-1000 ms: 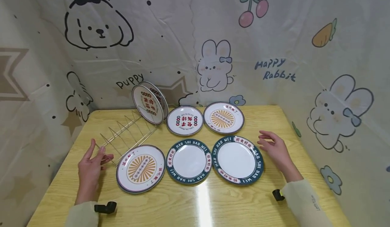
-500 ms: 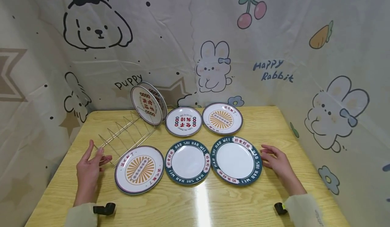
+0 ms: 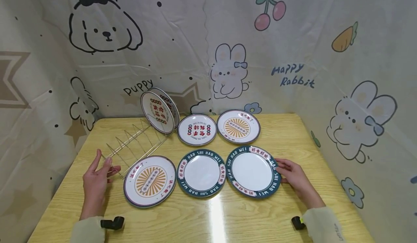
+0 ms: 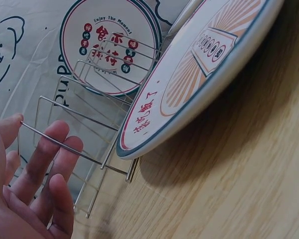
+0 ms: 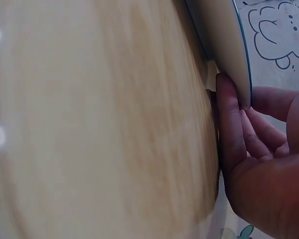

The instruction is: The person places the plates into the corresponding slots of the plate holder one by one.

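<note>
My left hand (image 3: 97,179) is at the near end of a metal wire plate rack (image 3: 129,141). In the left wrist view, my fingers (image 4: 42,149) lie on both sides of the rack's end wire. On the right, my right hand (image 3: 295,177) pinches the edge of a white plate with a green lettered rim (image 3: 253,174). The right wrist view has that plate (image 5: 228,45) edge-on, one finger beneath it and another digit over its rim. Two white plates with red characters (image 3: 157,112) stand upright at the rack's far end.
Beside the rack's near end lies a sunburst plate (image 3: 150,181). Another green-rimmed plate (image 3: 202,173) is in the front middle. Behind are a small red-lettered plate (image 3: 197,129) and a second sunburst plate (image 3: 239,126). A printed curtain (image 3: 182,47) borders the wooden table (image 3: 182,221).
My right hand has moved from beside the right green-rimmed plate onto its edge and now pinches it. The left hand stays at the rack, and the plates have not moved.
</note>
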